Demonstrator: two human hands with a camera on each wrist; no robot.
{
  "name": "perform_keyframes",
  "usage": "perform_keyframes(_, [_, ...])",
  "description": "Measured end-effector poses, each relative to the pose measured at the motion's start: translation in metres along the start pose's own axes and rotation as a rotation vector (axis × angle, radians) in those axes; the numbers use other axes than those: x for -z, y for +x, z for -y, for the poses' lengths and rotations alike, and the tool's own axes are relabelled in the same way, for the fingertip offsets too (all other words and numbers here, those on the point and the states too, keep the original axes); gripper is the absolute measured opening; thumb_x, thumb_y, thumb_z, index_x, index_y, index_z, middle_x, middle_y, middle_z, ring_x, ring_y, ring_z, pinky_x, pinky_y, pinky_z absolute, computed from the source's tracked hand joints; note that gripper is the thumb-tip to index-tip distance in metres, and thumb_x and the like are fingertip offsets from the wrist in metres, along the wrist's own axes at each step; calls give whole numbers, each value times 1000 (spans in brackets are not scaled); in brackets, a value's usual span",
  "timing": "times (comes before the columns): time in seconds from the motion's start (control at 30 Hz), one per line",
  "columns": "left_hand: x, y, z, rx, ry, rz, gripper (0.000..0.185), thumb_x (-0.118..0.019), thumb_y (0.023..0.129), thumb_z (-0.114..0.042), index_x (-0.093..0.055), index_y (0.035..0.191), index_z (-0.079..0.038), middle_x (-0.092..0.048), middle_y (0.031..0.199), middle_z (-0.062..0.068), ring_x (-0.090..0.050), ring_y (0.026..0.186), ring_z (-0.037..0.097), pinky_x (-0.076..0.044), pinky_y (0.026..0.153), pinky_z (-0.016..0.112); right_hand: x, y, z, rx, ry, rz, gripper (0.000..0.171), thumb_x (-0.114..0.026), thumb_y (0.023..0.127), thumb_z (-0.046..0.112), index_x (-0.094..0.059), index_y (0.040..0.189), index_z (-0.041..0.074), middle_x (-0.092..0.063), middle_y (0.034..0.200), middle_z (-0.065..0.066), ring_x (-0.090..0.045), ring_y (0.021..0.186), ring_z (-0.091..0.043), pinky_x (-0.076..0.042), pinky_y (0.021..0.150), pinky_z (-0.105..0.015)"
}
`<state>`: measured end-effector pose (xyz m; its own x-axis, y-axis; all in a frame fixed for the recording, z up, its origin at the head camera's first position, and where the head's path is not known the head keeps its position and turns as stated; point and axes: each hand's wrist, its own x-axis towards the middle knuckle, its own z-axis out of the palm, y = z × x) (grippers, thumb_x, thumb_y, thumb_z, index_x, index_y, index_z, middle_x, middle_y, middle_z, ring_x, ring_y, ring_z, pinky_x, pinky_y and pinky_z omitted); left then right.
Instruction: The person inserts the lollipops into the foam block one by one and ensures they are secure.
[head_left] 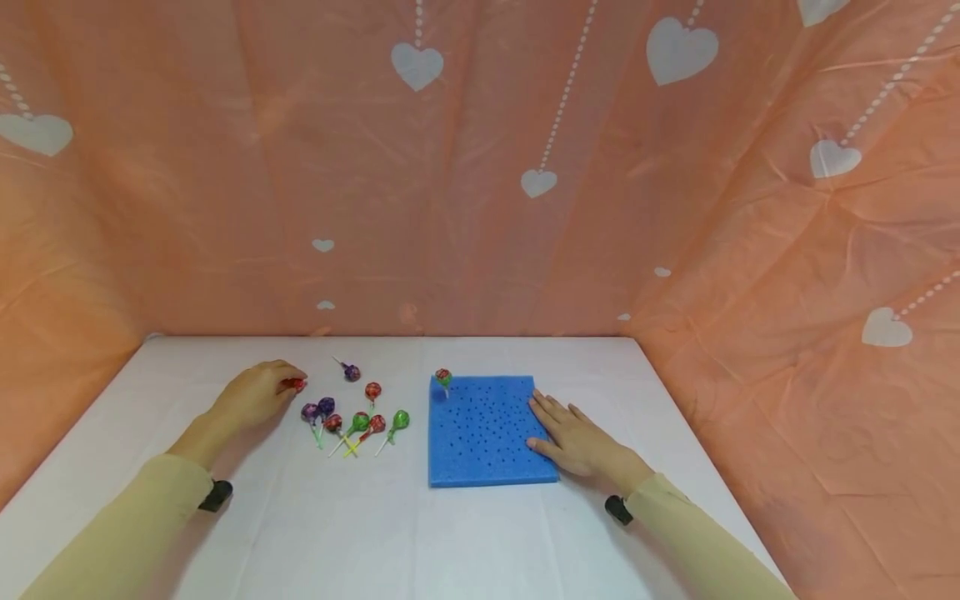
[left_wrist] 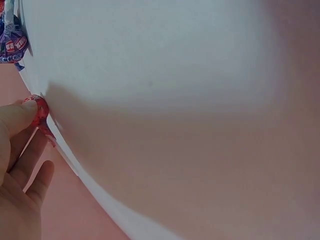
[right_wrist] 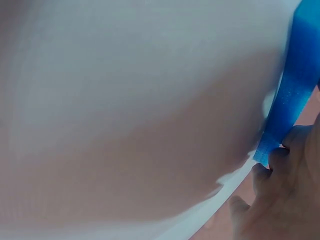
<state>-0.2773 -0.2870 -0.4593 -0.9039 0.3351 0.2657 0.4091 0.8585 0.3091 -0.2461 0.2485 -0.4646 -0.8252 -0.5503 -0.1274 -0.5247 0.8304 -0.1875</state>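
Currently our left hand (head_left: 253, 398) pinches a round, red-wrapped lollipop (left_wrist: 43, 108) by its head, beside two purple-wrapped lollipops (head_left: 310, 412) on the white-covered table (head_left: 337, 533). Our right hand (head_left: 581, 437) lies with straight fingers on the square blue foam block (head_left: 452, 468)'s right edge. We might find the slick wrapper twisting, swinging the stick askew; should our right hand lift, the block could slide.

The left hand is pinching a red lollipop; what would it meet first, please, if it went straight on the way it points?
Probably the purple lollipop lying farthest back, its stick first; depth is unclear, so the left hand might pass over it.
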Motion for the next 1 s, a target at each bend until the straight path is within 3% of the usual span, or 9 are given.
perform_keyframes(0.4, [0,0,0,27,-6,-10,22,-68,95,0,-72,116,7,-69,117,28,-64,111,49,-50,96,65,1,2,1,-4,-16,-2,78,-41,110,52,-19,165,2,-13,173,-16,-17,158,-37,-18,125,-61])
perform_keyframes(0.7, [0,-1,-4,45,-90,-39,26,-67,99,-5,-70,121,8,-67,122,29,-60,116,51,-47,101,66,-2,1,-1,-13,-11,1,79,-40,109,53,-19,165,2,-13,173,-16,-18,158,-37,-18,125,-61])
perform_keyframes(1.0, [0,-3,-19,37,-207,-163,31,-67,97,0,-65,126,9,-64,125,32,-57,120,54,-42,104,68,-3,1,-1,-13,-12,0,77,-41,110,52,-19,164,2,-13,173,-16,-19,157,-38,-18,125,-61])
